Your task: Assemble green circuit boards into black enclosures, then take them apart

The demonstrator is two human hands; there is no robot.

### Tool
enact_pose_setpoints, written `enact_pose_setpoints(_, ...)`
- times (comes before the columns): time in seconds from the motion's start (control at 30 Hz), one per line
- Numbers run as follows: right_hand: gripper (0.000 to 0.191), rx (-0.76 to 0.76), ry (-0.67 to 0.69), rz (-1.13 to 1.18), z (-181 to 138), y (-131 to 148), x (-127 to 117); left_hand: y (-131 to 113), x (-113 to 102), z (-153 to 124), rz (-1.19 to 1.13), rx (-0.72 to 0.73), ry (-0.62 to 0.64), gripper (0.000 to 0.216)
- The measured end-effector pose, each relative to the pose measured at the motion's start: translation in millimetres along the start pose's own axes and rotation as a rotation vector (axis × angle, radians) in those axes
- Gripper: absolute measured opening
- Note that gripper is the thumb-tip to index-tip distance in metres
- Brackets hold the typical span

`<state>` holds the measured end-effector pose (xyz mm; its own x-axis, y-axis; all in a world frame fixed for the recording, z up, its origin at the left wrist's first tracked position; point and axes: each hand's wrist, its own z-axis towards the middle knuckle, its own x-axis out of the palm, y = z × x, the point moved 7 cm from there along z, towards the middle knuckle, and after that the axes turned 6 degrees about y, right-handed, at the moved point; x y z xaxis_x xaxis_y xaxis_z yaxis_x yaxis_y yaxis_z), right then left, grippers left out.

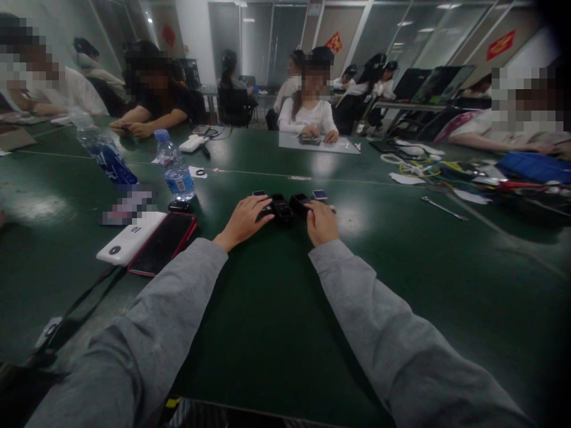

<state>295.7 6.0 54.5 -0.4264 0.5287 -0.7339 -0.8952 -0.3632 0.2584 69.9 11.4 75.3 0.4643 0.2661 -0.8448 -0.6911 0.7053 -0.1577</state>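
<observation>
Both my arms in grey sleeves reach out over a dark green table (276, 309). My left hand (244, 220) lies with its fingers curled over a small black device (280, 209). My right hand (321, 222) is closed on a second small black device (300, 204) right beside the first. The two black pieces touch or nearly touch between my hands. Two small blue-topped pieces sit just behind them, one on the left (259, 193) and one on the right (319, 194).
A red-cased phone (163, 242), a white power bank (131, 238) and two water bottles (175, 166) lie to my left. Cables and tools (439, 172) clutter the right side. Several people sit around the table's far side.
</observation>
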Motion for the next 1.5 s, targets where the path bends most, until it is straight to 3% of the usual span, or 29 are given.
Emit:
enact_pose_setpoints(0.13, 0.037, -0.112, 0.058, 0.029, -5.7, 9.9, -1.0, -14.5, 16.7, 0.2, 0.01, 0.082, 0.146, 0.06)
enact_pose_setpoints(0.37, 0.035, -0.216, 0.058, 0.125, -4.7, 28.5, -12.3, -2.6, 8.4, -0.6, 0.033, -0.024, 0.077, 0.05)
enact_pose_setpoints(0.53, 0.036, 0.014, -0.091, 0.023, -3.3, -4.4, -25.9, -7.3, 1.4, -1.2, 0.013, -0.002, 0.051, 0.052)
enact_pose_setpoints(0.63, 0.035, 0.163, -0.077, -0.055, -6.0, -31.2, -25.4, -14.6, 3.7, -1.2, 0.017, 0.092, 0.091, 0.054)
enact_pose_setpoints(0.73, 0.036, 0.203, -0.034, -0.055, -8.2, -45.2, -20.2, -20.2, 10.9, -1.3, 0.041, 0.181, 0.168, 0.055)
enact_pose_setpoints(0.83, 0.036, 0.141, 0.006, -0.057, -8.9, -43.8, -13.9, -20.4, 15.8, -0.7, 0.046, 0.191, 0.207, 0.053)
enact_pose_setpoints(1.1, 0.033, 0.031, 0.123, -0.043, -9.5, -31.8, -4.4, -15.6, 8.6, -0.7, 0.013, 0.107, 0.125, 0.039)
enact_pose_setpoints(1.33, 0.037, 0.016, 0.01, -0.087, -8.6, -12.0, -26.7, -13.9, 3.9, 0.0, -0.017, 0.06, 0.064, 0.04)
enact_pose_setpoints(1.4, 0.041, -0.072, 0.046, -0.079, -8.6, -0.2, -25.5, -8.5, -1.6, -0.1, -0.028, -0.012, -0.004, 0.038)
enact_pose_setpoints(1.5, 0.047, -0.255, 0.212, -0.063, -11.3, 17.7, -11.5, -1.3, -7.3, -1.1, -0.028, -0.093, -0.075, 0.041)
